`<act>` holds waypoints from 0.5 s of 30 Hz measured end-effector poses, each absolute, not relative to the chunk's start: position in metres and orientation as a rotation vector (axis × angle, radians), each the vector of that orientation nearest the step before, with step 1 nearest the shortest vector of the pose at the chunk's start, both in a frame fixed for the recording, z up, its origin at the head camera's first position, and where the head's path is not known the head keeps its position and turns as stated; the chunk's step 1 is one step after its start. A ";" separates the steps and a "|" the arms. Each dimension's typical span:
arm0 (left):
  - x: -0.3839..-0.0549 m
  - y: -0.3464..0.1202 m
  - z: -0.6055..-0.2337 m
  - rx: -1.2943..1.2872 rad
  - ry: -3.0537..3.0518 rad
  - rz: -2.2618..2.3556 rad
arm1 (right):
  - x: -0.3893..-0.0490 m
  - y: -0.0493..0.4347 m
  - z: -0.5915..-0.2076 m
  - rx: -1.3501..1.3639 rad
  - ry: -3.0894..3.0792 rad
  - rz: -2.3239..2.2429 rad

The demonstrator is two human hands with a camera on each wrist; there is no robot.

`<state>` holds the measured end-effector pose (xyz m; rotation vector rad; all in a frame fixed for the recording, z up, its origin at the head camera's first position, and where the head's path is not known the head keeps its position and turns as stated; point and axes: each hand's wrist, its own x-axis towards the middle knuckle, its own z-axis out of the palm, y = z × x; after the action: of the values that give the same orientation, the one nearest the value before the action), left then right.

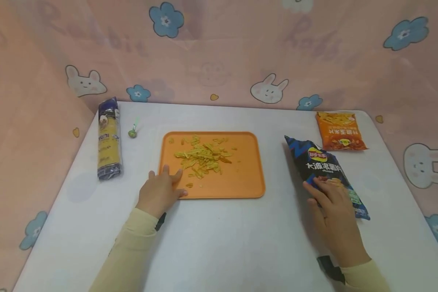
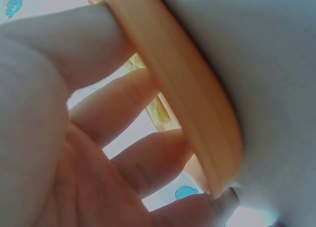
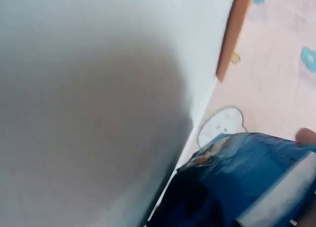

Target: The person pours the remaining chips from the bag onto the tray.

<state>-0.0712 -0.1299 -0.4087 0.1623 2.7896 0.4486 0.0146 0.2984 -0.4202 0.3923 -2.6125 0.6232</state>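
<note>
An orange tray (image 1: pixel 237 184) lies in the middle of the table, with a loose pile of yellow chip-like pieces (image 1: pixel 204 156) on it. My left hand (image 1: pixel 159 191) is spread at the tray's near left corner. In the left wrist view its fingers (image 2: pixel 121 101) reach over the rim and touch it. My right hand (image 1: pixel 333 215) rests on a dark blue potato chip bag (image 1: pixel 306 154), which lies aslant to the tray's right. Its fingers lie over the bag's front. Only the bag's blue side (image 3: pixel 247 172) and a fingertip show in the right wrist view.
An orange snack packet (image 1: pixel 341 132) lies at the back right, behind the chip bag. A long yellow and dark blue package (image 1: pixel 109 140) lies at the far left, with a green lollipop (image 1: pixel 132 133) beside it. A patterned pink cloth (image 1: pixel 211 52) hangs behind the table.
</note>
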 end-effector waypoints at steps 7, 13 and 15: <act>-0.066 -0.132 -0.410 0.174 2.815 0.406 | 0.021 0.283 -0.432 0.397 -3.047 0.615; -0.063 -0.130 -0.412 0.176 2.852 0.401 | 0.021 0.283 -0.430 0.353 -3.160 0.662; -0.063 -0.129 -0.414 0.183 2.861 0.397 | 0.022 0.284 -0.429 0.340 -3.151 0.679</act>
<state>-0.0629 -0.1288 -0.4137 0.1826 2.8606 0.3968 0.0215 0.2843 -0.4294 0.3398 -3.1513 0.6792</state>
